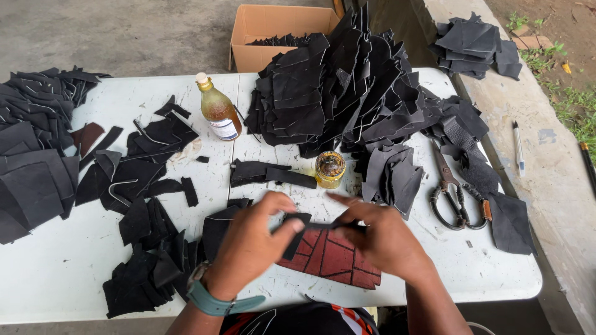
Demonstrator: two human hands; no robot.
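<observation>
Black leather strip (297, 218) lengthwise left-right

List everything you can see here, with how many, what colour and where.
Table: one, white, under it all.
Leather offcuts: many, black, large heap at table back right; more far left, front left and on the ledge.
Cardboard box: one, brown, behind table.
Bottle: one, amber liquid, back centre.
Small jar: one, yellowish, open, centre.
Scissors: one pair, dark handles, right.
Red patterned piece: one, front centre.
Pen: one, white, on the ledge.
Wristwatch: one, teal strap, left wrist.
Left hand: pinching a black strip.
Right hand: holding its other end.
</observation>
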